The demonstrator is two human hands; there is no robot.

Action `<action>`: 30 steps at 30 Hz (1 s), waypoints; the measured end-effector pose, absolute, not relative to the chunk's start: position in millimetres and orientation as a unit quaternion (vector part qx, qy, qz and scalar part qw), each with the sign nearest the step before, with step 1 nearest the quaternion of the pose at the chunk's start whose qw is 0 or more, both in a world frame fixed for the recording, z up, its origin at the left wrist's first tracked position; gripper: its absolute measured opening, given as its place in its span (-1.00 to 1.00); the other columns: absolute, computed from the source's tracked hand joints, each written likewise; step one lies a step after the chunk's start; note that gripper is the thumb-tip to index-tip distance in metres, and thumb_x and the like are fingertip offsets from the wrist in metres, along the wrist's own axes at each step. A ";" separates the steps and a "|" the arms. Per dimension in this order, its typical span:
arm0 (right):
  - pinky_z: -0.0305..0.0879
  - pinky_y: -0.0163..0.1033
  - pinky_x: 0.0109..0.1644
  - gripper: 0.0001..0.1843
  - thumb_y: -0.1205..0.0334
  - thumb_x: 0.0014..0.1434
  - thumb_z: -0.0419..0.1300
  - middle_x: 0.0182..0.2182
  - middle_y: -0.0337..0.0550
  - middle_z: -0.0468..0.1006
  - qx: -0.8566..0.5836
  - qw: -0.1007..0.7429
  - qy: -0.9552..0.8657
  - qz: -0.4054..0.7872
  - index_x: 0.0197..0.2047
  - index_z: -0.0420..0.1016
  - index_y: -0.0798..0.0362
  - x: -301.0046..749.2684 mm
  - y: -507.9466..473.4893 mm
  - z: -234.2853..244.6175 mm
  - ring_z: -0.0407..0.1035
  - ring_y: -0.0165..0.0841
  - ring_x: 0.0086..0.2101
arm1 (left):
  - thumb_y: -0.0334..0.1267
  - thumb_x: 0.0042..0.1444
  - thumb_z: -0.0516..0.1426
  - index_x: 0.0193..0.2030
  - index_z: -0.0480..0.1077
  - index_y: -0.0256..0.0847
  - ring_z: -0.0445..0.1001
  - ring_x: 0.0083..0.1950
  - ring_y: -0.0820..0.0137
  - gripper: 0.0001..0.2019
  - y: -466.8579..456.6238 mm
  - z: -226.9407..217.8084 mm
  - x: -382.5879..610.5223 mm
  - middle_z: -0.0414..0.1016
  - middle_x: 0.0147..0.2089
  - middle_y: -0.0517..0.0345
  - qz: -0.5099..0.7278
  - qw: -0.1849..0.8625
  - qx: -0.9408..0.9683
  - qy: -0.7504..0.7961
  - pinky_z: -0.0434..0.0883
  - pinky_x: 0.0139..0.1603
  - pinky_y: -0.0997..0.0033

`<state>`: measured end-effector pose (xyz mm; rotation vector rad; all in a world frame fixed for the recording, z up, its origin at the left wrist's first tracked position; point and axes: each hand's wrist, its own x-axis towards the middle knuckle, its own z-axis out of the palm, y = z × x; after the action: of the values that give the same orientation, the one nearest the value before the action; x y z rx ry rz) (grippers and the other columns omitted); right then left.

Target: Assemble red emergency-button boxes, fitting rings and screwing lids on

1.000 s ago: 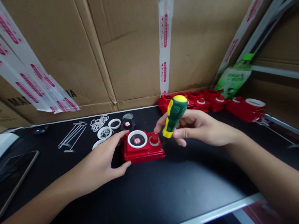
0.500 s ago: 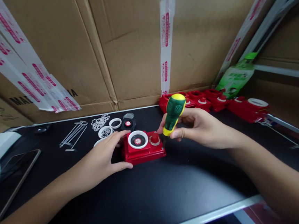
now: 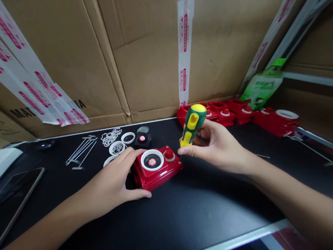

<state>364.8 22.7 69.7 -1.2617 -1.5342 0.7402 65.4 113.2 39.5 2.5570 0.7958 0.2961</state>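
Observation:
A red box-shaped housing (image 3: 159,176) rests on the black tabletop, turned at an angle. On its top are a white ring (image 3: 143,169) around a dark round face with a red-and-white centre, and a small red knob (image 3: 169,154). My left hand (image 3: 121,175) grips the housing's left end, thumb at the front and fingers behind. In my right hand (image 3: 211,144) is a screwdriver with a green and yellow handle (image 3: 196,118), held nearly upright. Its tip is at the housing's right front corner, by a screw (image 3: 180,162).
Behind lie white rings (image 3: 128,137), a black square part (image 3: 142,138), a pile of white pieces (image 3: 111,137) and metal rods (image 3: 81,149). More red housings (image 3: 241,110) and a green bottle (image 3: 263,85) stand back right. A tablet-like device (image 3: 18,204) lies left.
The housing has turned, its left end coming nearer to me. The screwdriver handle has rotated, now showing a yellow side, and my right-hand fingers have shifted around it.

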 end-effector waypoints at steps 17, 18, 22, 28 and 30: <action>0.21 -0.20 -0.37 -0.60 0.00 0.22 0.49 -0.39 -0.33 0.38 -0.591 0.483 -0.636 0.116 -0.18 0.37 -0.03 353.5 16.3 66.7 0.25 -0.39 -0.43 | 0.21 0.14 0.40 0.50 0.20 -0.04 0.58 0.20 -0.06 -0.11 94.9 40.3 69.2 0.49 0.29 -0.10 0.088 0.160 0.938 0.296 0.58 0.11 0.01; 0.23 -0.19 -0.35 -0.60 0.01 0.22 0.50 -0.38 -0.32 0.40 -0.592 0.483 -0.635 0.115 -0.18 0.37 -0.03 354.5 17.1 66.4 0.28 -0.38 -0.41 | 0.23 0.14 0.40 0.55 0.12 -0.04 0.58 0.22 -0.08 -0.04 94.4 39.6 68.1 0.47 0.34 -0.14 0.091 0.150 0.940 0.292 0.58 0.14 -0.01; 0.25 -0.17 -0.33 -0.61 -0.01 0.24 0.48 -0.35 -0.29 0.43 -0.600 0.479 -0.630 0.117 -0.15 0.38 -0.03 357.1 19.3 66.8 0.31 -0.35 -0.38 | 0.21 0.15 0.39 0.63 -0.18 -0.09 0.64 0.17 -0.07 0.14 90.7 39.2 65.2 0.49 0.37 -0.22 0.111 0.109 0.955 0.254 0.57 0.18 -0.04; 0.21 -0.17 -0.35 -0.63 0.01 0.24 0.48 -0.37 -0.31 0.41 -0.609 0.469 -0.630 0.108 -0.15 0.40 -0.02 360.0 20.1 69.0 0.25 -0.37 -0.40 | -0.23 0.29 0.22 0.54 0.00 -0.15 0.65 0.11 0.01 -0.25 75.9 44.5 68.5 0.60 0.17 -0.13 0.131 0.051 0.982 0.128 0.60 0.11 0.01; 0.21 -0.18 -0.34 -0.63 0.01 0.24 0.48 -0.37 -0.32 0.41 -0.607 0.470 -0.632 0.110 -0.14 0.41 -0.01 361.0 20.5 69.2 0.24 -0.38 -0.41 | -0.33 0.28 0.15 0.51 0.04 -0.22 0.65 0.08 0.02 -0.31 70.2 46.4 69.9 0.61 0.14 -0.14 0.142 0.035 0.985 0.087 0.61 0.09 0.02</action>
<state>361.0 20.5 69.2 -1.4865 -1.5495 0.2684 69.9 70.2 46.4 3.0278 0.2673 0.4362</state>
